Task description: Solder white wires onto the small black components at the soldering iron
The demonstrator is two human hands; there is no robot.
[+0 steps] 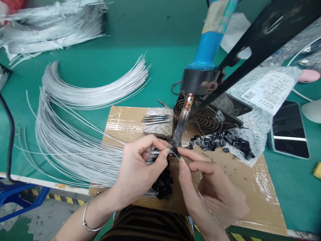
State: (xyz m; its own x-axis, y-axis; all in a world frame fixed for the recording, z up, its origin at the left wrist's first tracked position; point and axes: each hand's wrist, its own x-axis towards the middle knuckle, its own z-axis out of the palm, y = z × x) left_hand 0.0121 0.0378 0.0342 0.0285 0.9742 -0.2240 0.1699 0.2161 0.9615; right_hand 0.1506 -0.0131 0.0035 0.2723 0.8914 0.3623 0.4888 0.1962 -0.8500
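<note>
My left hand pinches a bundle of thin white wires near their ends, holding them up to the tip of a fixed soldering iron. My right hand pinches a fine strand of solder wire and brings its end to the same tip. The iron hangs down from a blue handle clamped in a black bracket. Small black components lie just under my left hand. All of this sits over a brown cardboard sheet.
A pile of black components spills from a bubble-wrap bag. A sponge block holds spare iron tips. A black fan stands behind the iron. A phone lies right. More wire bundles lie at the back left.
</note>
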